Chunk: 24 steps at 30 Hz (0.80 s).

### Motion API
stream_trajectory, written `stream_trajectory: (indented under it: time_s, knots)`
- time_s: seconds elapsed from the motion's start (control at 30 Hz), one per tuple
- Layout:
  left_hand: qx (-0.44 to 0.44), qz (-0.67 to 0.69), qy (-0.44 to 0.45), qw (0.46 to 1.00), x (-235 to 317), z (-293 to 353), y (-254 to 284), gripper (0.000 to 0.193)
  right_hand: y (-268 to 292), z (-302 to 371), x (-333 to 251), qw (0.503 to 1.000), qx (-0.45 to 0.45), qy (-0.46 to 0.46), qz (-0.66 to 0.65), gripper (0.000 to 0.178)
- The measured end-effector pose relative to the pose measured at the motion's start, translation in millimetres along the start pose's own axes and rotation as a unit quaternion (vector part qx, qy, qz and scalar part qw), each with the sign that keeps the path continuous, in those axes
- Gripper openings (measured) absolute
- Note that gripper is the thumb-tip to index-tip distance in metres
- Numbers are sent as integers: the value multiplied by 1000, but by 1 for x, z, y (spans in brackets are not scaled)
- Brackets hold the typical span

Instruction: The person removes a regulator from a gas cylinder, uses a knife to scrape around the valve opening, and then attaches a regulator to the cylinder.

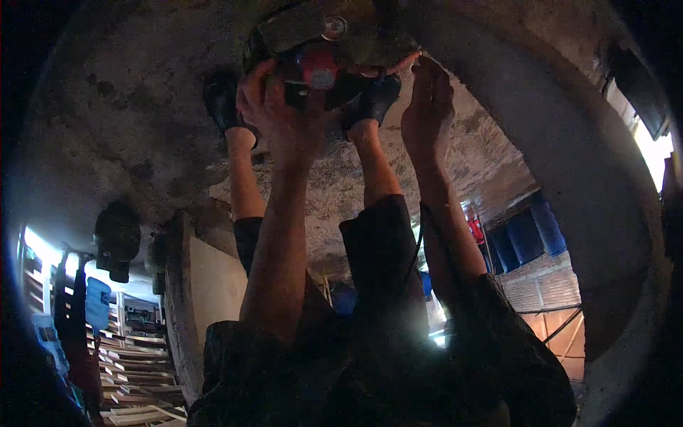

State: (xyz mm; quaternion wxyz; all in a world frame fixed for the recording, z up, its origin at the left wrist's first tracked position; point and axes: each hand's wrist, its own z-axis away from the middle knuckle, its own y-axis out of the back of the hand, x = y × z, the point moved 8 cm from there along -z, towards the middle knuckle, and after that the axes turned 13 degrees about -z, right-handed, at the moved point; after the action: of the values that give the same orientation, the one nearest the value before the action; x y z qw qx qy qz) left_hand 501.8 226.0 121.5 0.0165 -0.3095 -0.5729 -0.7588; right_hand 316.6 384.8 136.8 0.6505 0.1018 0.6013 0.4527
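Note:
In dim light, a dark, bulky machine-like object (295, 32) lies at the top of the view, with a round metallic disc (334, 28) on it. A red part (316, 60) with a pale round end sticks out toward me. My left hand (277, 110) has its fingers bent against the machine's near side, with the thumb by the red part. To the right, my right hand (428, 107) is raised with its fingers closed together. Their tips meet the end of a thin orange-brown strip (404, 62); what they pinch is too dark to make out.
Dark shoes (375, 99) stand on the stained concrete floor (156, 128) just below the machine. A thick curved grey rim (569, 135) sweeps down the right side. Blue barrels (526, 235) stand beyond it. Stacked wooden strips (139, 366) and a blue jug (97, 302) are at lower left.

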Motion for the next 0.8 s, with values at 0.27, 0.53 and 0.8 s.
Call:
stream_trajectory:
  time_s: [0.27, 0.53, 0.8]
  knots:
    - [-19, -6, -39, 999, 4, -7, 3, 46, -40, -8, -76, 977, -183, 107, -9, 24]
    - [-36, -26, 55, 998, -3, 4, -15, 54, -88, -48, -158, 912, -317, 257, -47, 34]
    - [2, 54, 117, 992, 0, 14, -9, 49, -107, -37, -158, 919, -316, 148, 183, 64]
